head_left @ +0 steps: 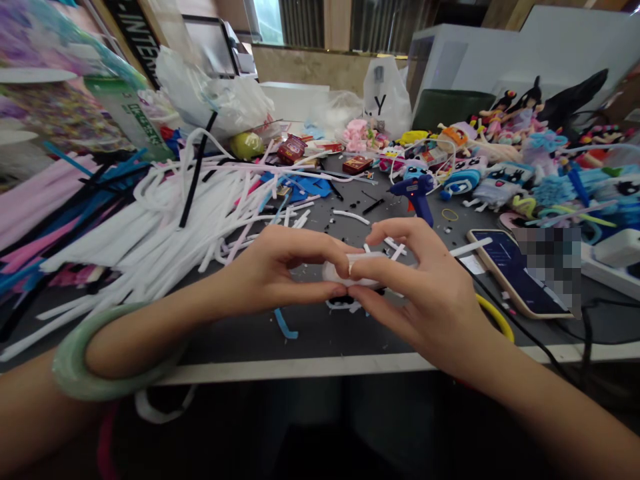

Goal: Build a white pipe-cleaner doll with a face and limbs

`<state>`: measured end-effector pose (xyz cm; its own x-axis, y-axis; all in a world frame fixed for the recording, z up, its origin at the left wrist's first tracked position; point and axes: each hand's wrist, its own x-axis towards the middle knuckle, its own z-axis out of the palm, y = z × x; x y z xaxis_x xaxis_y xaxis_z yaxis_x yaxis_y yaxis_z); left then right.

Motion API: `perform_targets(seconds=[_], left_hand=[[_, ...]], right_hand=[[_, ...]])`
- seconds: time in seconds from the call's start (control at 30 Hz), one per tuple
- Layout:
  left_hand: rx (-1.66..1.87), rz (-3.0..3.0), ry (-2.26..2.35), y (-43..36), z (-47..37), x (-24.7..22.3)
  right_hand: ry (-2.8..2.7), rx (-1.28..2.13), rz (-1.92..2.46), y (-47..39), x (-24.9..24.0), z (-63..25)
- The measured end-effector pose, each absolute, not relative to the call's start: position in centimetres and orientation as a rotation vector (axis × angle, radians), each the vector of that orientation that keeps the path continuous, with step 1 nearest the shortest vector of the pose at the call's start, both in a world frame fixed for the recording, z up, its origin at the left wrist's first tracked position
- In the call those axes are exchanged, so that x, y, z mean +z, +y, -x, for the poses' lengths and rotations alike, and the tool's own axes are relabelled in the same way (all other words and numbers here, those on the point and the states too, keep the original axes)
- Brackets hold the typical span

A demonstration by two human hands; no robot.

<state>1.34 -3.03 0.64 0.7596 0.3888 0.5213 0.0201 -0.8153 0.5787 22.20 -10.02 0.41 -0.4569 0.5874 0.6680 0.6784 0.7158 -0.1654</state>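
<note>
Over the front of the grey table, both hands meet at a small white fuzzy craft piece. My left hand pinches its left side between thumb and fingers. From the right, the thumb and index finger of my right hand close on the same piece, with the other fingers curled above. The fingers cover much of it, so its full shape is hidden. Just beneath the fingertips shows a small black-and-white part; whether it is joined to the piece I cannot tell. Short white chenille stem cuttings lie behind the hands.
White chenille stems are heaped on the left, with coloured ones beyond. A blue glue gun stands behind my right hand. A phone, cables and a yellow ring are at right. Finished fuzzy figures crowd the back right.
</note>
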Motion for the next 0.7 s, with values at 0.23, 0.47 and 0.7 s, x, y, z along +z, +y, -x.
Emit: perform_targets(seconds=[0.23, 0.47, 0.7], left_hand=[[0.875, -2.416, 0.308, -2.97, -1.35, 0.63], [0.871, -2.426, 0.312, -2.93, -1.28, 0.66], [0.891, -2.413, 0.316, -3.03, -1.33, 0.68]], right_hand=[[-2.188, -0.179, 0.962, -10.03, 0.35, -22.19], [-2.191, -0.167, 0.96, -10.14, 0.39, -22.26], [-2.197, -0.142, 0.983, -10.08, 0.59, -22.22]])
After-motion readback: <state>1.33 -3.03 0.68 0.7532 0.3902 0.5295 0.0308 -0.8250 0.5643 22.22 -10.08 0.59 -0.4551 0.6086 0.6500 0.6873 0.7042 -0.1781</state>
